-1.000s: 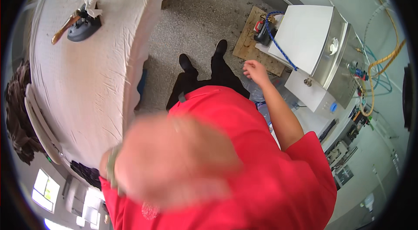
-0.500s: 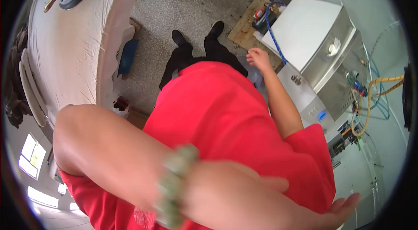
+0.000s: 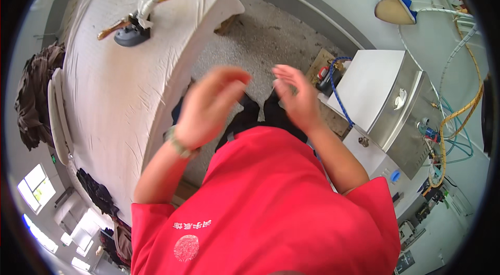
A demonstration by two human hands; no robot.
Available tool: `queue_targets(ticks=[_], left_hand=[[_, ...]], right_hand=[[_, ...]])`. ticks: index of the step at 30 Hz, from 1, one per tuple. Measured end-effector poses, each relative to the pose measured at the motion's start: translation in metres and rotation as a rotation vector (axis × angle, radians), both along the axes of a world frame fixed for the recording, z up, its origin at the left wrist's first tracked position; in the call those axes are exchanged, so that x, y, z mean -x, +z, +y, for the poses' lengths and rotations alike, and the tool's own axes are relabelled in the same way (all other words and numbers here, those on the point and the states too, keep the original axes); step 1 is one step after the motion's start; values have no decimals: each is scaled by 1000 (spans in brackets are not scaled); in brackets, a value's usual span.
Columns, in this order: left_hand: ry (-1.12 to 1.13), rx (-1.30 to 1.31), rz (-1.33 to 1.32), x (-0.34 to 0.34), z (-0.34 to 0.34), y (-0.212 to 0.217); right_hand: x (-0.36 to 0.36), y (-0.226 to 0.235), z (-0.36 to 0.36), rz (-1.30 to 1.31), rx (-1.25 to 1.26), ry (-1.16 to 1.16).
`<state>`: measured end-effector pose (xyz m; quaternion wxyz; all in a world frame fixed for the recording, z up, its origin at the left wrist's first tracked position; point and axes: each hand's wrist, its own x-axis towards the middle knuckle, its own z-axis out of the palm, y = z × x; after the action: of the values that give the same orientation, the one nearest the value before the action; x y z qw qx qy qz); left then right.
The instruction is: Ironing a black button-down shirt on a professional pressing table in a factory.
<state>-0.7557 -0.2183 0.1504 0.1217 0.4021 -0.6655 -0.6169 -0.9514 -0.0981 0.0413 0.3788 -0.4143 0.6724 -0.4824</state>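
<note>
In front of my body, my left hand (image 3: 211, 100) is raised with a beaded bracelet (image 3: 179, 147) at its wrist. Motion blurs it, but its fingers are loosely curved and hold nothing visible. Opposite it, a short gap away, my right hand (image 3: 297, 98) is also empty, fingers stretched and slightly bent. Neither hand touches anything. Closest to the left hand is a long table (image 3: 120, 98) under a wrinkled pale cloth. An iron (image 3: 133, 34) with a wooden handle and a hose rests toward the table's far end.
Right of me stands a white and steel machine cabinet (image 3: 375, 85) with a blue hose (image 3: 332, 85) and yellow hoses (image 3: 442, 134). A pad with a blue edge (image 3: 396, 9) hangs on the wall. Dark cloth (image 3: 39, 98) lies beyond the table's left side. Speckled floor (image 3: 255, 30) shows ahead.
My left forearm, which crossed close before the view, has swung down and forward, bringing the left hand near the right. The view has shifted, showing more of the table and iron.
</note>
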Motion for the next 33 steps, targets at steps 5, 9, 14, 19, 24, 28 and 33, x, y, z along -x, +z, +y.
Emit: queue_targets(ticks=[5, 9, 14, 19, 24, 28, 33], left_hand=[[-340, 630, 327, -7, 4, -86], [-595, 564, 148, -4, -22, -88], [-797, 383, -34, 39, -54, -103], [-510, 292, -65, 83, -52, -185], [-244, 214, -168, 117, -38, -348], [557, -374, -148, 164, -83, -467], [1034, -657, -53, 242, -229, -632]], right_hand=[[-66, 48, -51, 367, 494, 354], [-55, 25, -56, 247, 348, 371], [-16, -9, -63, 63, -6, 280], [31, -83, -79, -173, -215, 245], [66, -235, -90, -383, -444, 267], [102, -355, -67, -209, -978, -16], [93, -472, -19, 441, -728, 243]])
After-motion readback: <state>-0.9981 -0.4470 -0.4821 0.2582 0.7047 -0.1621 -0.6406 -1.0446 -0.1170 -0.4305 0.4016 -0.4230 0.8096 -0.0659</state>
